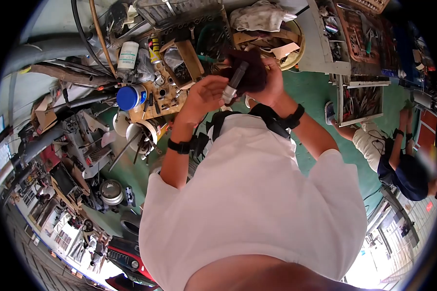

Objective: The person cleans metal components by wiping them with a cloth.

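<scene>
My left hand [203,98] has its fingers curled at the silver end of a bit socket [237,80], a short tool with a dark shaft. The tool is tilted, and its dark shaft lies against a dark maroon cloth [257,77]. My right hand [274,83] grips this cloth from the right side, its fingers partly hidden by the folds. Both hands are close together in front of my chest, near the front edge of a cluttered wooden workbench [142,114].
On the bench are a blue-lidded tub [131,97], a white canister [127,57], an open cardboard box [189,60] and several sockets. A yellow round bin [297,46] stands beyond my right hand. At right are a tool drawer cabinet [359,102] and another person [405,169].
</scene>
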Tool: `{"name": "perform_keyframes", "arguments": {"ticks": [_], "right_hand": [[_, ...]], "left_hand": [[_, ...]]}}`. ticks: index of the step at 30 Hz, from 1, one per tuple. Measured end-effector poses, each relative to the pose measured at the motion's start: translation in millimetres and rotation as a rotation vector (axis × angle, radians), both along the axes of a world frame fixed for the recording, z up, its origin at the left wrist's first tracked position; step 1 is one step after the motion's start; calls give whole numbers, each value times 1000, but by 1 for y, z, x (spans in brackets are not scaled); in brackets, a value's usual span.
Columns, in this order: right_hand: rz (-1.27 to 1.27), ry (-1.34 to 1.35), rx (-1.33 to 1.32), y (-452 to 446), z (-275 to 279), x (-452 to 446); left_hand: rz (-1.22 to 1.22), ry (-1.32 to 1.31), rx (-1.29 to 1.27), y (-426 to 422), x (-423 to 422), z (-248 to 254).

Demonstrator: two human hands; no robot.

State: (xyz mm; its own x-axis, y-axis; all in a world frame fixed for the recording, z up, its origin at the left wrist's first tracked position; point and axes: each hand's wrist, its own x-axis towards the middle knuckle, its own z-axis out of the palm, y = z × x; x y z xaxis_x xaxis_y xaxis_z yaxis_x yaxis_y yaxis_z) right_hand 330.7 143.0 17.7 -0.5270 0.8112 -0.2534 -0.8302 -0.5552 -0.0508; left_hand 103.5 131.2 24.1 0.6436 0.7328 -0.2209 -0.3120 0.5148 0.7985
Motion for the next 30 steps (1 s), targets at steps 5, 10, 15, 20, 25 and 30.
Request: {"name": "perform_keyframes", "arguments": {"ticks": [5,10,15,20,25,30], "right_hand": [[-13,245,193,-4,34,-2],[19,86,400,-6,48,10],[20,-65,144,-34,54,33],[5,-2,90,-45,94,48],[-88,-132,148,-52,102,68],[-112,-229,-6,-76,67,88]], "left_hand": [[142,-56,146,-13,3,7],[278,76,85,-17,13,33],[309,234,189,-13,41,76],[190,378,480,-12,52,104],[-5,588,882,-7,79,124],[-135,709,1039,-9,108,101]]}}
